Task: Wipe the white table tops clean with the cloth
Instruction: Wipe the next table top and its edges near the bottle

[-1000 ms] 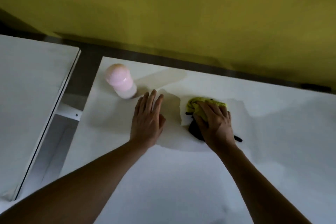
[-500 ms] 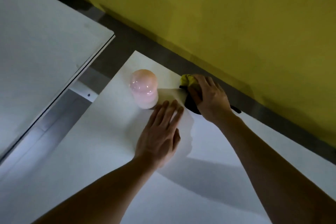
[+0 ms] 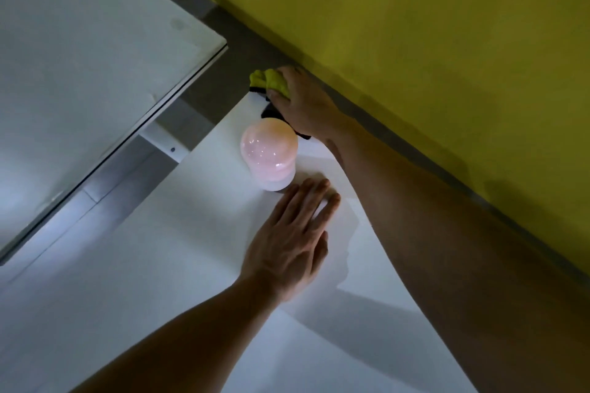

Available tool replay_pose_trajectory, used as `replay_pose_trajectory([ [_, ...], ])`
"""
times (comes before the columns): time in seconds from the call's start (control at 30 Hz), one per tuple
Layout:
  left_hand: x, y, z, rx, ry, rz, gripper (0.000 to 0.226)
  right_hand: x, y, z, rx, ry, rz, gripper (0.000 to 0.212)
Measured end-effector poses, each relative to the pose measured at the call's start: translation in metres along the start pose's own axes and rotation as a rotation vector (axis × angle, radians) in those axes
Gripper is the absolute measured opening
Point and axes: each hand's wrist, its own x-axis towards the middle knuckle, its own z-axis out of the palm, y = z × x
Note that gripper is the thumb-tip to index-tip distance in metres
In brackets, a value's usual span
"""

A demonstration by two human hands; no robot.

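The room is dim, and much is hard to read. Most of the cloth (image 3: 270,81) is hidden under the right hand (image 3: 303,104); only a bunched yellow-green fold shows past the fingertips, with a dark part below it whose shape cannot be made out. The lamp (image 3: 269,152), a glowing pink dome on a white base, covers the heel of that hand and part of the dark cloth behind it. Both forearms are cut off by the lower and right edges of the picture. Whether the right thumb curls under the cloth cannot be told.

The right hand reaches across to the far left corner of the table (image 3: 134,281), close to the yellow wall (image 3: 431,41), fingers curved over the cloth and pressing it down at the very corner, part of it spilling past the edge. The left hand (image 3: 292,242) lies flat on the table, palm down, fingers straight and close together, their tips just short of the lamp's base. A second table (image 3: 79,57) stands to the left, apart from the first, with a gap of floor and a metal frame between them.
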Motion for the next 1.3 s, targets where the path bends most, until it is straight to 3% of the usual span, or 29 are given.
replay_pose_trajectory([
  [0.2, 0.002, -0.001, -0.004, -0.031, 0.001, 0.008, 0.058, -0.103, 0.058, -0.034, 0.014, 0.016, 0.113, 0.049],
  [0.4, 0.002, 0.002, -0.007, -0.025, 0.008, 0.003, 0.056, -0.194, 0.099, -0.067, -0.004, 0.018, 0.228, 0.034],
  [0.77, 0.004, 0.001, -0.004, -0.022, 0.043, 0.013, 0.056, -0.109, 0.034, -0.027, -0.064, 0.025, 0.211, 0.044],
  [0.9, 0.003, -0.001, -0.005, -0.005, 0.064, 0.031, 0.055, -0.119, 0.045, -0.025, -0.073, 0.051, 0.211, 0.041],
  [1.3, 0.000, 0.010, -0.008, 0.077, 0.050, 0.017, 0.053, -0.378, 0.162, -0.093, -0.411, 0.309, 0.554, 0.034],
])
